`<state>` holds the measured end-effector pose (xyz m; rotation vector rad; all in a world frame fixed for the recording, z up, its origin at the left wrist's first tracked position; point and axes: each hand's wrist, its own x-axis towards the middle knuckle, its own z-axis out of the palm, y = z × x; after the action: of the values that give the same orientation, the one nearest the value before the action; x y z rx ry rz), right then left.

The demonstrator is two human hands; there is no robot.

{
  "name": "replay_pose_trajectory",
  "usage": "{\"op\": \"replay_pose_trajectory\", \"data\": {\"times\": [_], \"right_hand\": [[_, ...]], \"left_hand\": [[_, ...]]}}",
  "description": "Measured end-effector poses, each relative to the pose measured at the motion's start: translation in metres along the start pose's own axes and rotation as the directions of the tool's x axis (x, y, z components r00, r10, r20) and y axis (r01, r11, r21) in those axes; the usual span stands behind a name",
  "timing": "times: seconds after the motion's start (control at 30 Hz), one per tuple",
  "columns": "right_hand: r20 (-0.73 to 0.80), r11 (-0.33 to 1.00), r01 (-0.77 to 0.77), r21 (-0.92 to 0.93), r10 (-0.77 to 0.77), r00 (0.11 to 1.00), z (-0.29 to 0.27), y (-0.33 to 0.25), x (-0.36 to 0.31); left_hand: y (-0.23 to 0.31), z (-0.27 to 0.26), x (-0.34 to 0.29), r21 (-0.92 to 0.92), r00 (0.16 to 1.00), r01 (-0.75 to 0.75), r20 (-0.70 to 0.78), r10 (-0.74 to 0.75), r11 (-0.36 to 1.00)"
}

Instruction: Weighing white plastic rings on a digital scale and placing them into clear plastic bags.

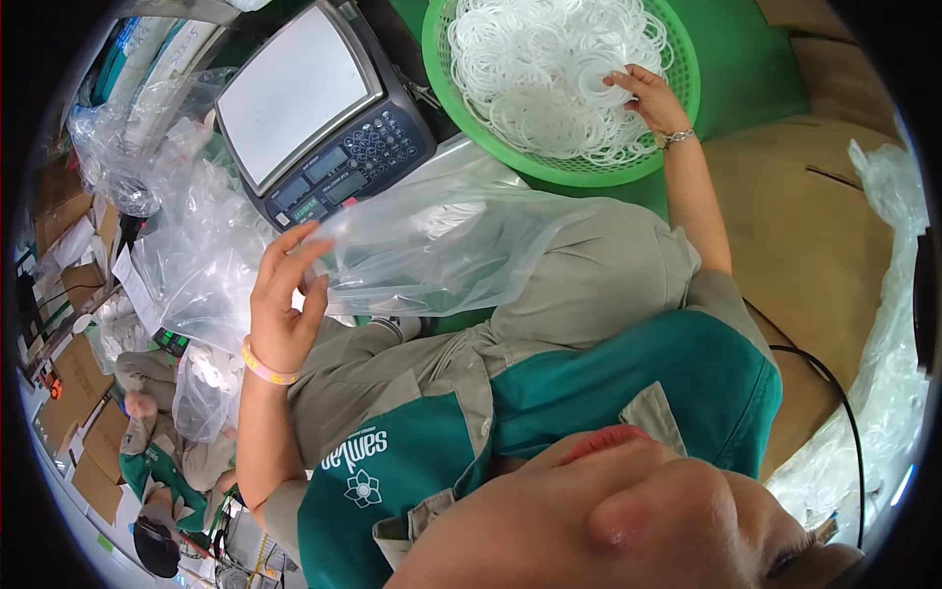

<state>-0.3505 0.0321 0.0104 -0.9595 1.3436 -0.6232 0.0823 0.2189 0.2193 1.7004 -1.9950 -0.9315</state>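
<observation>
My left hand (287,294) is at the near left, fingers curled with the thumb apart, at the edge of a clear plastic bag (422,265). The bag stretches rightward across my lap, and several white rings show through its film. My right hand (648,98) reaches into a green plastic basket (687,108) at the far right. Its fingers are bent and closed on a white plastic ring (597,80) at the top of the heap. The basket is filled with similar thin rings (530,59).
A digital counting scale (343,147) with a white pan stands at the far left. Loose clear plastic (211,236) lies beside it. Cardboard (785,226) and plastic film (854,393) are on the right. A co-worker (162,471) sits at the lower left. A black cable (849,412) curves along the right.
</observation>
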Motion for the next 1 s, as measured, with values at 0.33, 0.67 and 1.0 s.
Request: {"op": "replay_pose_trajectory", "data": {"times": [0.33, 0.67, 1.0], "right_hand": [[-0.007, 0.956, -0.005, 0.293, 0.007, 1.000, -0.012, 0.001, -0.004], [0.106, 0.838, -0.045, 0.544, -0.015, 0.994, 0.061, -0.006, -0.041], [-0.365, 0.438, -0.020, -0.899, -0.724, 0.585, -0.009, 0.024, -0.006]], "left_hand": [[0.014, 0.015, 0.069, -0.383, 0.913, -0.015, 0.372, 0.169, 0.924], [0.015, 0.173, 0.187, -0.517, 0.963, 0.073, 0.260, 0.075, 0.853], [-0.040, 0.146, 0.165, -0.541, 0.956, 0.173, 0.292, -0.008, 0.823]]}}
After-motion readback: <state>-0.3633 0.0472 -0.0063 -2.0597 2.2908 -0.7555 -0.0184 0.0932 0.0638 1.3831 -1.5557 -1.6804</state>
